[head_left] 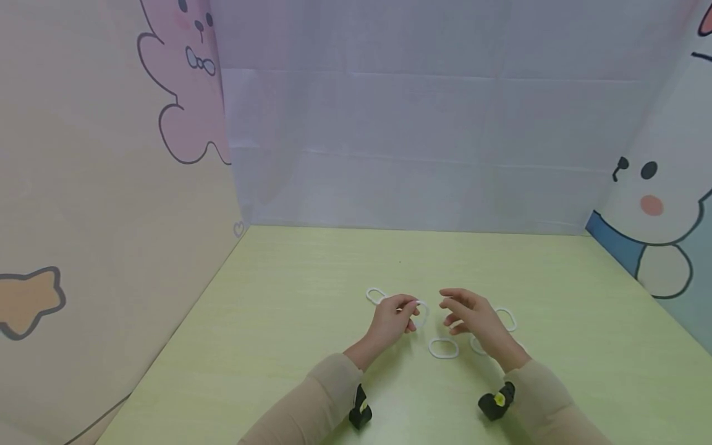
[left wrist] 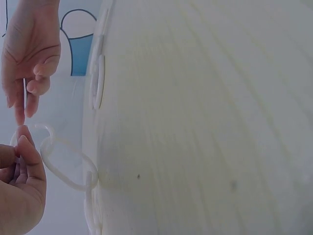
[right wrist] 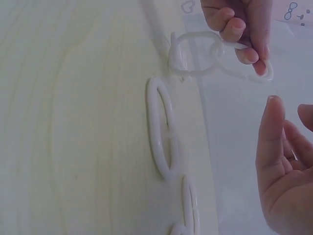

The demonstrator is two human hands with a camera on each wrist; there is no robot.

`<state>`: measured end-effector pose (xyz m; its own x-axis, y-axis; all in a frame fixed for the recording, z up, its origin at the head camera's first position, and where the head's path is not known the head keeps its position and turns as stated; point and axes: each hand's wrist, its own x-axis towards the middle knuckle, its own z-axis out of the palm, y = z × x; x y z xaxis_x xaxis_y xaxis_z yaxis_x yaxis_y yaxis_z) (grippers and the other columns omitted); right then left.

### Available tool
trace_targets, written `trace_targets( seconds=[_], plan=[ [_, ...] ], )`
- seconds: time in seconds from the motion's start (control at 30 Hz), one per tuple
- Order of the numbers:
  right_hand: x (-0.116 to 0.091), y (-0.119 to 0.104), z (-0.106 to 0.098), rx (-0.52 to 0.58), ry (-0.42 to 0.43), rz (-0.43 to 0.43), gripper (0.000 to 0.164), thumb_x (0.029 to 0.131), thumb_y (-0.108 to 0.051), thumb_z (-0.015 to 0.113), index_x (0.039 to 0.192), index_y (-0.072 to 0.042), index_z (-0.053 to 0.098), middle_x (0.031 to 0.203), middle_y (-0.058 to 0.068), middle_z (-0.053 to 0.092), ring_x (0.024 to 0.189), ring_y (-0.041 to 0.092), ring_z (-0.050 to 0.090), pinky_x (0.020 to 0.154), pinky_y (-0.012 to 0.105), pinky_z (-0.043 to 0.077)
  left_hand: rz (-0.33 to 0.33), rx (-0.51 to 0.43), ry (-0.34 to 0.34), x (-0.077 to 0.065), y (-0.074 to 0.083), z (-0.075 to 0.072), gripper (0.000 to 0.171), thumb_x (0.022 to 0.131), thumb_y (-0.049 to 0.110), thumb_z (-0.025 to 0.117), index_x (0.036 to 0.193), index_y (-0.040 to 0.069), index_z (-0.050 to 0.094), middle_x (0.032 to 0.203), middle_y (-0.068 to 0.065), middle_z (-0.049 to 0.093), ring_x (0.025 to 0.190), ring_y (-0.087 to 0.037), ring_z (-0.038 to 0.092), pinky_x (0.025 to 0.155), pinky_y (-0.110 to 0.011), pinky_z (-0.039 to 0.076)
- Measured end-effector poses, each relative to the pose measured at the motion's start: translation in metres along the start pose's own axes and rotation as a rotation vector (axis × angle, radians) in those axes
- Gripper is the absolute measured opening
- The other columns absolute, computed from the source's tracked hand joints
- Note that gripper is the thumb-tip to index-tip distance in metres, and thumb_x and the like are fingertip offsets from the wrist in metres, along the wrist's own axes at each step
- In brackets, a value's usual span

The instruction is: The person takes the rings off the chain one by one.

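My left hand pinches a white oval plastic link between thumb and fingertips, a little above the table. Looped through it, a second link slants down, and its low end meets more white links at the tabletop. Partly behind the left hand lies a white link on the table. Across a small gap, my right hand hovers with fingers parted and loosely bent, holding nothing. In the right wrist view its fingertips point toward the held link.
A loose white link lies on the pale yellow-green table between the hands. Another link lies to the right, and one is partly covered by the right wrist. Cloth screens with cartoon figures stand around the table.
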<state>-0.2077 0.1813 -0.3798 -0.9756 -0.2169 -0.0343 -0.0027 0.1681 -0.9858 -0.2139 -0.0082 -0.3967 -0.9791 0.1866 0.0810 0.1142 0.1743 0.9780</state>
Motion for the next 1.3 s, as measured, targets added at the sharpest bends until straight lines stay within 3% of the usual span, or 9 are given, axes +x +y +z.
trace_targets(
  seconds=[0.4, 0.7, 1.3],
  plan=[
    [0.001, -0.002, 0.003, 0.072, -0.049, 0.004, 0.046, 0.095, -0.027, 0.053, 0.127, 0.004, 0.045, 0.106, 0.015, 0.055, 0.073, 0.017, 0.058, 0.063, 0.030, 0.052, 0.017, 0.019, -0.009, -0.001, -0.003, -0.001, 0.018, 0.094, 0.012, 0.054, 0.100, -0.002, 0.064, 0.077, 0.000, 0.060, 0.050, -0.009, 0.054, 0.049, -0.022, 0.048],
    [0.001, -0.004, 0.007, 0.092, -0.060, 0.014, 0.049, 0.094, -0.025, 0.055, 0.129, 0.008, 0.043, 0.105, 0.017, 0.055, 0.072, 0.016, 0.059, 0.062, 0.030, 0.052, 0.004, 0.015, -0.014, -0.001, -0.002, -0.002, 0.017, 0.094, 0.012, 0.054, 0.099, -0.001, 0.064, 0.077, -0.002, 0.060, 0.050, -0.009, 0.054, 0.049, -0.021, 0.047],
    [0.003, -0.005, 0.015, 0.085, -0.077, 0.014, 0.048, 0.093, -0.022, 0.057, 0.127, 0.009, 0.044, 0.108, 0.019, 0.053, 0.073, 0.018, 0.058, 0.062, 0.030, 0.052, 0.047, 0.018, -0.018, -0.003, 0.001, 0.000, 0.018, 0.093, 0.012, 0.055, 0.100, -0.002, 0.065, 0.078, -0.001, 0.062, 0.049, -0.008, 0.052, 0.048, -0.020, 0.045]
  ],
)
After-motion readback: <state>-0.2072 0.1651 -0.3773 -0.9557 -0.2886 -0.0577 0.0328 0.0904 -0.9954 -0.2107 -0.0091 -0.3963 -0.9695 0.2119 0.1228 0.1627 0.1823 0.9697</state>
